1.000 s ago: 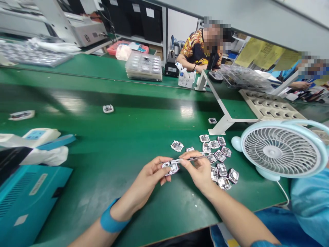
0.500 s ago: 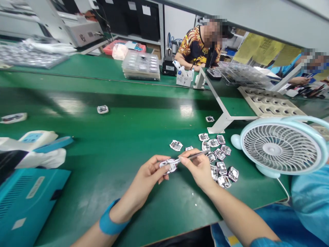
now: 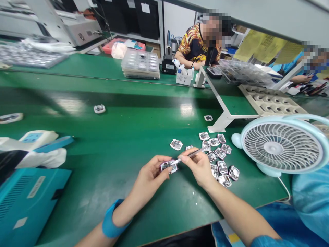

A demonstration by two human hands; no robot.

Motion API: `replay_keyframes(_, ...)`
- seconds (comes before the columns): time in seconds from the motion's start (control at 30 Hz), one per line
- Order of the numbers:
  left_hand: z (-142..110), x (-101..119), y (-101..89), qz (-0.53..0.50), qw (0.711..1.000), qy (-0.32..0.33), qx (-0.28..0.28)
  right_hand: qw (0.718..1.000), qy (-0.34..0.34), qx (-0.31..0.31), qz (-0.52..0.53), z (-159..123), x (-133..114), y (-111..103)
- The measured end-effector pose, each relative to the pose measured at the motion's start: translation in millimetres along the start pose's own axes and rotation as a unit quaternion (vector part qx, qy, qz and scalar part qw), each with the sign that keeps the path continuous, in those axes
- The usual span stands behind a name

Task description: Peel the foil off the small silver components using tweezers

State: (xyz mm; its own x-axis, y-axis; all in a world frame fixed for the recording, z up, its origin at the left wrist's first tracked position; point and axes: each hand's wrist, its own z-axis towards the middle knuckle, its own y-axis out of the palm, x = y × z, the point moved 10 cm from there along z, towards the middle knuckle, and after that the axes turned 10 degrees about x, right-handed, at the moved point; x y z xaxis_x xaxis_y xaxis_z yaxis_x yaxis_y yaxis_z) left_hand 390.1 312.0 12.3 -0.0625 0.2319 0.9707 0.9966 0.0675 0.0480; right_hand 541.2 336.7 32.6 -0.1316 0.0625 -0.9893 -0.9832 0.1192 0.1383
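Note:
My left hand (image 3: 149, 175) pinches a small silver foil-covered component (image 3: 169, 166) between fingers and thumb. My right hand (image 3: 197, 168) grips slim metal tweezers (image 3: 191, 155), and their tip reaches the component's right side. Just beyond my hands, a loose cluster of several matching components (image 3: 218, 154) lies on the green bench mat (image 3: 123, 137). One of them (image 3: 176, 144) sits apart at the cluster's left. The underside of the held component is hidden by my fingers.
A pale blue desk fan (image 3: 282, 145) stands right of my hands, next to a white bench support (image 3: 224, 120). A teal machine (image 3: 25, 202) sits at the left. Across the bench, a co-worker (image 3: 197, 46) sits behind stacked trays (image 3: 140, 64).
The whole view has shifted slightly as my head moved. The held component has turned a little in my left hand, and the tweezers stay at its right side.

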Motion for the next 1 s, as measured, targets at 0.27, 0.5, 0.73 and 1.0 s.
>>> replay_keyframes(0.27, -1.8, -2.5, 1.7, 0.004, 1.000, -0.005, -0.014, 1.000, 0.007, 0.004, 0.018, 0.8, -0.4, 0.8)
replay_keyframes(0.5, -1.3, -4.0, 1.8, 0.003, 1.000, 0.006, -0.018, 1.000, 0.010, 0.005, 0.022, 0.2, -1.1, 0.9)
replay_keyframes(0.73, 1.0, -7.5, 0.7, -0.009, 1.000, 0.010, -0.016, 1.000, 0.004, 0.004, 0.013, -0.9, -2.7, 0.8)
replay_keyframes(1.0, 1.5, -7.1, -0.6, -0.022, 0.999, -0.023, 0.010, 0.995, -0.068, 0.017, -0.070, -6.6, -13.2, -2.3)
